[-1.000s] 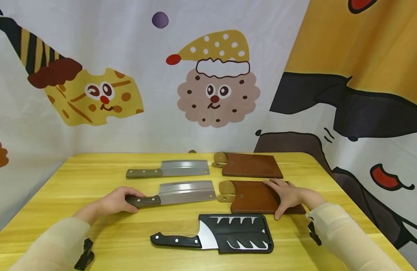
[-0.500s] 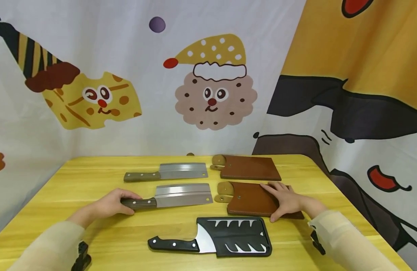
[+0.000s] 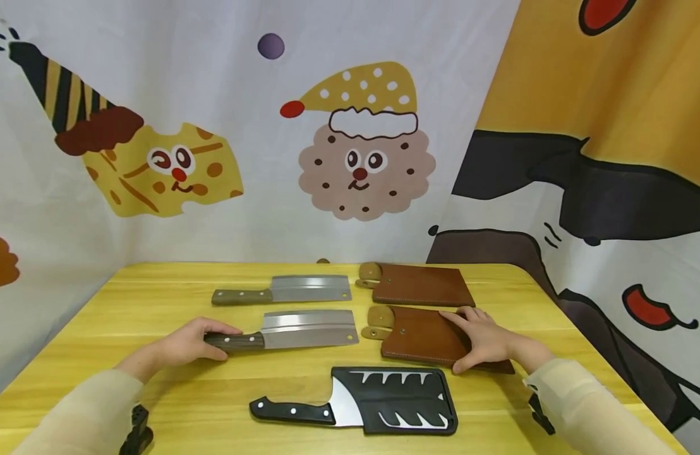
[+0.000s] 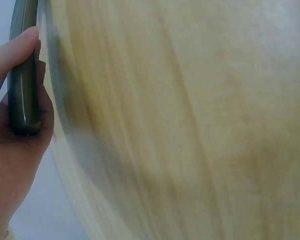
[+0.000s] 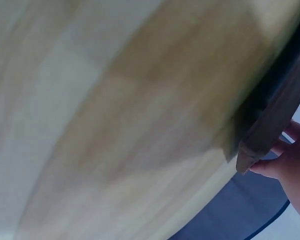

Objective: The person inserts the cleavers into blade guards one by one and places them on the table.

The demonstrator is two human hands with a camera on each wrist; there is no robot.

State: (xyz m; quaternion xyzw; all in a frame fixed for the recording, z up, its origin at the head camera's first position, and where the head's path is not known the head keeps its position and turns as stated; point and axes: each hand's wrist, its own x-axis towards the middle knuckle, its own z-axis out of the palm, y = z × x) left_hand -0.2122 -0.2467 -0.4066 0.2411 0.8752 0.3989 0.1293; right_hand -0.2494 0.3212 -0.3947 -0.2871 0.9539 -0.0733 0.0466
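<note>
In the head view my left hand (image 3: 185, 344) grips the dark wooden handle (image 3: 236, 342) of a cleaver, fingers and thumb round its rear end. The cleaver's blade (image 3: 310, 328) points right, its tip close to the flap of a brown leather sheath (image 3: 421, 332). My right hand (image 3: 486, 338) holds that sheath across its right part, thumb at the near edge and fingers at the far edge. The left wrist view shows the handle's butt (image 4: 25, 112) within the palm. In the right wrist view, the sheath's edge (image 5: 275, 120) lies between thumb and fingers, over its shadow.
Behind lies a second cleaver (image 3: 310, 289) with a lighter handle, beside another brown leather sheath (image 3: 421, 284). Nearer the front is a black-handled cleaver (image 3: 293, 412) in a black and white blade cover (image 3: 404, 401). All lie on a yellow wooden table (image 3: 156, 291) before a printed curtain (image 3: 213, 63).
The cleaver and the held sheath have shifted very slightly left, with both hands keeping their hold. The head view has tilted a little; the other things stay in place.
</note>
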